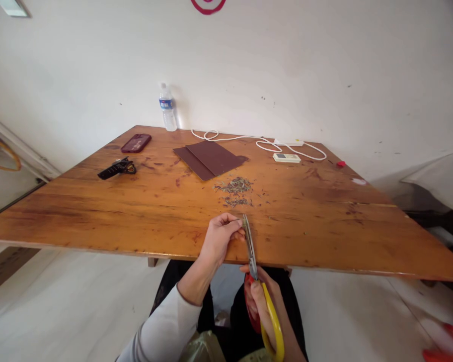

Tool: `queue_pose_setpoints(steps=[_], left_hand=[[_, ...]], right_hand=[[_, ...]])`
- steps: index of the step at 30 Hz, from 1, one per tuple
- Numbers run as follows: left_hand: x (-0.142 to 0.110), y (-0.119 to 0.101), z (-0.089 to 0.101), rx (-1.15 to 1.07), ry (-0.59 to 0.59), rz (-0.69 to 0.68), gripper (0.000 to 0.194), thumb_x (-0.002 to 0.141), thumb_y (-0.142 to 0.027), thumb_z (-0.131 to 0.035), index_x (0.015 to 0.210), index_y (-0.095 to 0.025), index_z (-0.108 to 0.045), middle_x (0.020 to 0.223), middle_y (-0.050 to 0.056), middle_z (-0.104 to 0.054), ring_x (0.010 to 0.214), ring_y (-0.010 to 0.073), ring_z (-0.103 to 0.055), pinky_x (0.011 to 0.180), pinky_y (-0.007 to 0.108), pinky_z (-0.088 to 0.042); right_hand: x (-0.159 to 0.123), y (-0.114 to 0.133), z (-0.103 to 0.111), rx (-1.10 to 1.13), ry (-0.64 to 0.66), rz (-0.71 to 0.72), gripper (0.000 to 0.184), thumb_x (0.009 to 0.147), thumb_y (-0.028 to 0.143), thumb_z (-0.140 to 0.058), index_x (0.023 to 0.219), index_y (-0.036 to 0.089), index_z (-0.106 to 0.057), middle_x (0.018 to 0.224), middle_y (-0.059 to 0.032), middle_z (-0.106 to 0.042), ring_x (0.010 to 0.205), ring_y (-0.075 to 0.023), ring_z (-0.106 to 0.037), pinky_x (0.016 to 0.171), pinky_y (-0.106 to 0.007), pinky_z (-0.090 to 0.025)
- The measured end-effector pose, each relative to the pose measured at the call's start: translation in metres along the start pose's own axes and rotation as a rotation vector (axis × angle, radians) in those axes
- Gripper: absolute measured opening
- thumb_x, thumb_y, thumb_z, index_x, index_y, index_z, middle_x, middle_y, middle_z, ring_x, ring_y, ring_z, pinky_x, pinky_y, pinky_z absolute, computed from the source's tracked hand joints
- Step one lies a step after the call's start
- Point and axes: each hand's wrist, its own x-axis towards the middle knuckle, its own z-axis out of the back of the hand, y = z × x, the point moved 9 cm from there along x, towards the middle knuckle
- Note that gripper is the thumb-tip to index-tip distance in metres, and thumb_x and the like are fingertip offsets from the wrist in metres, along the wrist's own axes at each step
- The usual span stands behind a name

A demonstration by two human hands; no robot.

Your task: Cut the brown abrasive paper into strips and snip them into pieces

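Nearest the camera, the scissors are held by their red and yellow handles in the right hand, whose fingers are wrapped through and around the loops. Farther off, at the far left of the left fingers, a black key case with keys is seen on the wooden table, with a dark red phone beyond it and an upright water bottle by the wall. The left hand is set over the near edge, its thumb and forefinger brought together; what is pinched there, if anything, cannot be made out. Past those fingertips, two brown sheets are laid overlapping, and small clippings are heaped straight ahead, nearer to the left hand than to the right. The blades are pointed away from the body, their long axis tilted slightly left, so that their tips are brought just beside the left fingertips, on the right of them; only a narrow opening, if any, is shown. Farther right and beyond both hands, a white cable and a pale remote are found.
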Motion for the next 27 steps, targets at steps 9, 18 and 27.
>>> queue_pose_setpoints(steps=[9,18,27], left_hand=[[-0.001,-0.001,0.001,-0.004,-0.024,-0.011,0.019,0.065,-0.018,-0.083,0.061,-0.016,-0.065,0.054,0.001,-0.067,0.047,0.0101,-0.061,0.054,0.021,-0.052],[0.0,-0.003,0.0,-0.015,-0.025,-0.016,0.016,0.062,-0.017,-0.08,0.06,-0.015,-0.065,0.054,0.002,-0.067,0.047,0.0102,-0.061,0.051,0.021,-0.053],[0.0,-0.001,0.001,-0.02,-0.023,-0.011,0.018,0.063,-0.02,-0.082,0.062,-0.016,-0.064,0.054,0.002,-0.068,0.047,0.0115,-0.063,0.051,0.022,-0.055]], right_hand=[[0.0,-0.001,-0.006,0.04,0.008,-0.068,0.085,0.072,0.095,-0.07,0.106,0.017,-0.069,0.058,0.0123,-0.032,0.046,-0.008,-0.024,0.042,-0.022,-0.022],[-0.001,-0.008,-0.008,0.164,-0.052,-0.202,0.085,0.055,0.093,-0.083,0.096,0.02,-0.071,0.053,0.0145,-0.031,0.042,-0.0053,-0.021,0.038,-0.019,-0.021],[-0.002,-0.005,-0.004,0.107,-0.027,-0.116,0.084,0.069,0.092,-0.077,0.106,0.017,-0.072,0.055,0.0122,-0.036,0.043,-0.007,-0.027,0.04,-0.021,-0.025]])
